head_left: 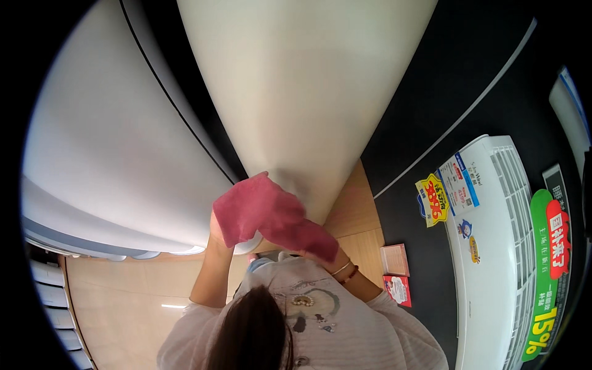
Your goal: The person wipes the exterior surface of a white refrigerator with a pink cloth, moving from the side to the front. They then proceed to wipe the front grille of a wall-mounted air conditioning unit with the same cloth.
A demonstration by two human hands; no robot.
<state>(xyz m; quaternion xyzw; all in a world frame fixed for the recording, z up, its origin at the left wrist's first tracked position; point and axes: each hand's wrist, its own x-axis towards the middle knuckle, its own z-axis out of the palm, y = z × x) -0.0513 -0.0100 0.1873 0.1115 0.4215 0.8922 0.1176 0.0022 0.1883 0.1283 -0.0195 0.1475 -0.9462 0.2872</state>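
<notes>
A dark pink cloth [259, 206] stretches between my two hands, close to the front of a tall cream rounded cabinet [308, 80], which looks like a floor-standing appliance. My left hand [216, 227] holds the cloth's left end; the fabric hides its fingers. The cloth's right end is in my right hand [325, 261], which is mostly covered by it. Bracelets [345, 271] circle my right wrist. Whether the cloth touches the cabinet's surface I cannot tell.
A large white curved appliance [117, 142] stands close on the left. To the right, a white wall air conditioner [487, 246] with colourful labels hangs on a black panel [419, 240]. Small red and white cards [396, 274] sit beside my right forearm. The floor [123, 296] is light wood.
</notes>
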